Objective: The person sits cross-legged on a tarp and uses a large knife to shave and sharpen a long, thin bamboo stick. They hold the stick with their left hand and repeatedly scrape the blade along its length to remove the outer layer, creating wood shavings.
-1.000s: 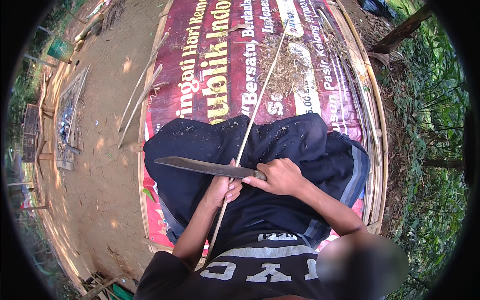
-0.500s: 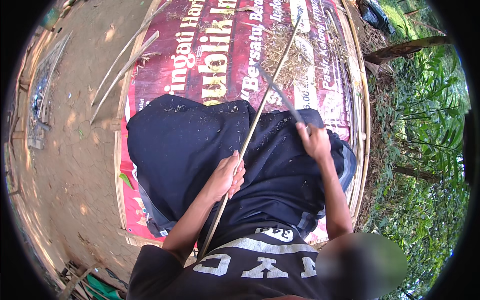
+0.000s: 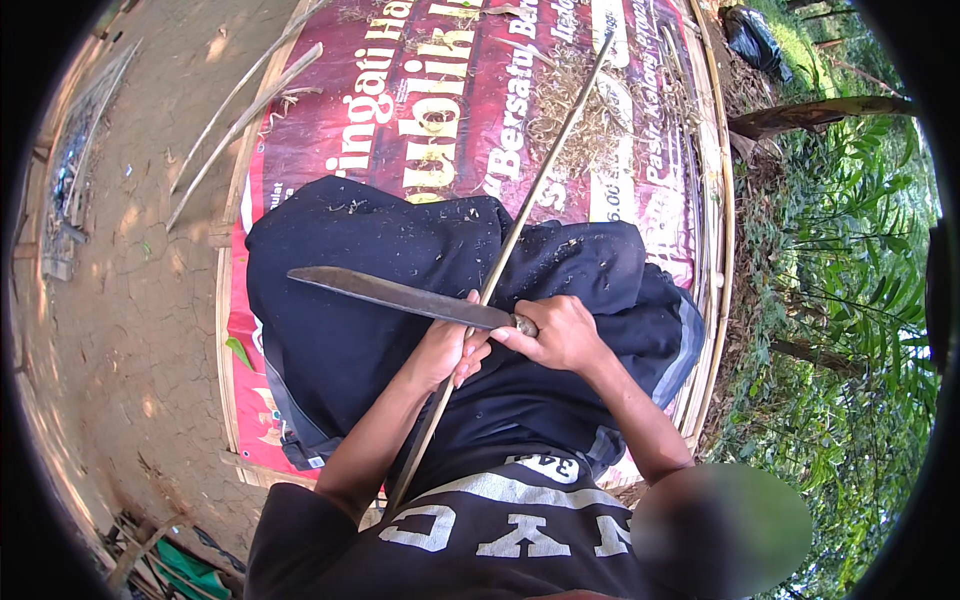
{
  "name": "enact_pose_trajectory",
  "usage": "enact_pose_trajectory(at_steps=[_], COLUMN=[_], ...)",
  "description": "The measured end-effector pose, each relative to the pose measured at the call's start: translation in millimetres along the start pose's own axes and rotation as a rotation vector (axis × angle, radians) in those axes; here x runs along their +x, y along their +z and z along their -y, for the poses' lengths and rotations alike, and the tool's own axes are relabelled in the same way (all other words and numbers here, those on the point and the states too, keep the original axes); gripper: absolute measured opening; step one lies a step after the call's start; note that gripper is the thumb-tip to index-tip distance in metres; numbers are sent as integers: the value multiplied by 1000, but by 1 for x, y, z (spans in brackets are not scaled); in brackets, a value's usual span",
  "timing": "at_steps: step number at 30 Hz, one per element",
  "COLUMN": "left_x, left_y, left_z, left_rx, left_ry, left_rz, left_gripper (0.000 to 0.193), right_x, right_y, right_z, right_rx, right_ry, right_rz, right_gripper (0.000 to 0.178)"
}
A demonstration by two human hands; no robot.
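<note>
A long thin bamboo strip (image 3: 548, 170) slants from my waist up across my lap toward the far edge of the platform. My left hand (image 3: 450, 352) is closed around it near its lower part. In my right hand (image 3: 558, 335) is the handle of a machete (image 3: 390, 295), gripped close to the blade. The wide metal blade points left and lies across the strip, just above my left fingers. Whether its edge touches the strip, I cannot tell. Small pale shavings dot the dark cloth (image 3: 350, 240) over my legs.
I sit on a bamboo-edged platform covered with a red printed banner (image 3: 290, 190). A heap of shavings (image 3: 575, 115) lies on its far part. Loose bamboo pieces (image 3: 245, 120) stick out over the left edge. A black plastic bag (image 3: 755, 42) and green plants (image 3: 840, 260) are at the right.
My right hand has come down and left, toward my left hand. The machete has swung from pointing up and away to lying leftward across the strip. My left hand keeps its hold.
</note>
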State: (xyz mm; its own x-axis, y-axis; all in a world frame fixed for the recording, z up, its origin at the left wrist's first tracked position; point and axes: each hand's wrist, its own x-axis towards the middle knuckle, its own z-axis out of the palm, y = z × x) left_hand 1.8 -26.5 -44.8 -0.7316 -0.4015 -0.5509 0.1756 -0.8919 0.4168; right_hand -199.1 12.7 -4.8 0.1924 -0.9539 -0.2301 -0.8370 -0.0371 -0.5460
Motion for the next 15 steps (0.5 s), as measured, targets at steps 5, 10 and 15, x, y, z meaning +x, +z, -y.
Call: enact_pose_trajectory(at_steps=[5,10,15], left_x=[7,8,1], left_y=[13,8,10], left_z=[-1,-3,-1], left_rx=[46,11,15], left_ry=[26,21,-16], left_rz=[-3,5,-2], left_gripper=[41,40,39], right_x=[-3,-10,1], right_y=[-2,1,4], right_z=[-58,-30,-24], right_rx=[-118,-165,-143], right_ry=[-76,-39,-88], right_rz=[-102,-179,-143], right_gripper=[56,52,54])
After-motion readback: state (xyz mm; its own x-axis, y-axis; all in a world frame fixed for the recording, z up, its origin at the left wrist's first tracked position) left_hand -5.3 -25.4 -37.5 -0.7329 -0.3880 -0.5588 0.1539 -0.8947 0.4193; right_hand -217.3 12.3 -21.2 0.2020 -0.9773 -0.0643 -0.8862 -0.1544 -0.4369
